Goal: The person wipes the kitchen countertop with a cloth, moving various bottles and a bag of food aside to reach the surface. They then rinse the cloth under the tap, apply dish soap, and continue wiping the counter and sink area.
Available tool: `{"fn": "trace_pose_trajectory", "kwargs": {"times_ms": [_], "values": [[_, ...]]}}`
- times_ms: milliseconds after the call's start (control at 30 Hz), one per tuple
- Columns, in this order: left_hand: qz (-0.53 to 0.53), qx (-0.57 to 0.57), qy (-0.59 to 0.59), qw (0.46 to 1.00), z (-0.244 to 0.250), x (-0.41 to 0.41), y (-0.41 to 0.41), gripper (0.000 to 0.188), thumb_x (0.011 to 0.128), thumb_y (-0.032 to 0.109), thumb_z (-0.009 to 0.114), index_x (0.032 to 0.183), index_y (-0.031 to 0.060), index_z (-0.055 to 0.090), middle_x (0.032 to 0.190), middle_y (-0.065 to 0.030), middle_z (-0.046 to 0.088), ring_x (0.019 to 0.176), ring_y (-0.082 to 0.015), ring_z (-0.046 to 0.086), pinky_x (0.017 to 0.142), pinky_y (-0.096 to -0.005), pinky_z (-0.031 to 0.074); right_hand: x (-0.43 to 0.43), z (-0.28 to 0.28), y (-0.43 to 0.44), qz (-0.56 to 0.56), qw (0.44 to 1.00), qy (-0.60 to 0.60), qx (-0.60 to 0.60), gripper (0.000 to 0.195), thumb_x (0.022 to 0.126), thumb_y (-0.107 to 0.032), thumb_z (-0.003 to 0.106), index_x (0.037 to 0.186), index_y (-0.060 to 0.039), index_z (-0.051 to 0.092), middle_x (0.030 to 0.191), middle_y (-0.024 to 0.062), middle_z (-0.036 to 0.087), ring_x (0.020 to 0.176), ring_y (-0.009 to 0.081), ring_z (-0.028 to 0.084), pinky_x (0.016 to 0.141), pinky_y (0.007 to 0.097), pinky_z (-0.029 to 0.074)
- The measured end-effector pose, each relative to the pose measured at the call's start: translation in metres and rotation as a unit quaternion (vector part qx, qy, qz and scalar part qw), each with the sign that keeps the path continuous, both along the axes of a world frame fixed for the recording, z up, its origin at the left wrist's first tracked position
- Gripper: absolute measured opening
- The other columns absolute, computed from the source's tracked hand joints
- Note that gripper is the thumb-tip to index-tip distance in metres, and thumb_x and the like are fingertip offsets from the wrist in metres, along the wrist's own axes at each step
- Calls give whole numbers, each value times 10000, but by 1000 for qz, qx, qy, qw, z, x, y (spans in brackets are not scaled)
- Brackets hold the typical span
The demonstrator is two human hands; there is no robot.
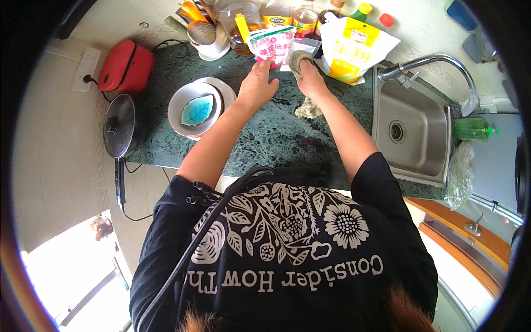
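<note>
My right hand (312, 82) grips a crumpled grey-green rag (299, 62) at the back of the dark green marble countertop (269, 137). More crumpled cloth (308, 109) shows below that wrist; whether it is the same rag, I cannot tell. To the left, my left hand (258, 82) holds nothing, its thumb apart from the fingers. Its fingertips reach the lower edge of a pink-and-white seasoning bag (271, 43), and contact is unclear. A yellow-and-white starch bag (356, 47) stands just right of the rag.
Stacked bowls (176, 103) with a turquoise leaf-shaped dish (198, 110) sit left of my forearm. Bottles (305, 18) and a utensil holder (213, 43) line the wall. At left are a red appliance (126, 66) and lidded pan (120, 126); at right, a steel sink (415, 157) with faucet (446, 60).
</note>
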State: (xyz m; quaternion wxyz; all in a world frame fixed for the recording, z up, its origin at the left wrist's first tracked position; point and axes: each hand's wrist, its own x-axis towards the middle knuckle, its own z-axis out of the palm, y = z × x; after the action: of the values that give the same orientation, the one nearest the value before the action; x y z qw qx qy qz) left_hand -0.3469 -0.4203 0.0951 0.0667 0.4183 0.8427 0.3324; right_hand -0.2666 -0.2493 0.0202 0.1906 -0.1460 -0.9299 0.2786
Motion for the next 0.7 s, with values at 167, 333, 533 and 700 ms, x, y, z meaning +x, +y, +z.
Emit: {"fn": "trace_pose_trajectory", "kwargs": {"times_ms": [167, 333, 533, 700], "values": [[-4, 91, 45, 995, 60, 39, -51, 241, 756, 37, 598, 996, 54, 588, 971, -140, 576, 862, -295, 578, 767, -347, 477, 68, 32, 12, -15, 960, 15, -281, 366, 737, 17, 512, 1102, -2, 518, 1008, 153, 611, 894, 243, 606, 786, 331, 465], [150, 86, 5, 985, 62, 67, -145, 188, 746, -16, 595, 918, 59, 602, 830, -42, 574, 685, -117, 545, 611, -227, 444, 149, 31, 25, -155, 877, 116, -440, 362, 757, -6, 543, 1119, -19, 536, 987, 60, 624, 867, 139, 590, 786, 294, 464], [341, 99, 20, 934, 48, 44, -194, 475, 730, 45, 649, 1164, 59, 458, 1067, -79, 471, 842, -157, 466, 726, -266, 429, 128, 8, 39, -143, 979, -11, -143, 353, 763, -145, 616, 1064, 7, 510, 1000, 174, 584, 905, 330, 572, 779, 372, 449], [384, 240, -282, 846, -19, 9, -255, 589, 814, 168, 622, 1301, 88, 300, 1144, -83, 456, 930, -197, 509, 786, -317, 454, 132, -3, -13, -5, 984, -51, 170, 369, 746, -248, 603, 1066, -72, 547, 1103, 148, 514, 1086, 365, 447, 783, 491, 401]]}}
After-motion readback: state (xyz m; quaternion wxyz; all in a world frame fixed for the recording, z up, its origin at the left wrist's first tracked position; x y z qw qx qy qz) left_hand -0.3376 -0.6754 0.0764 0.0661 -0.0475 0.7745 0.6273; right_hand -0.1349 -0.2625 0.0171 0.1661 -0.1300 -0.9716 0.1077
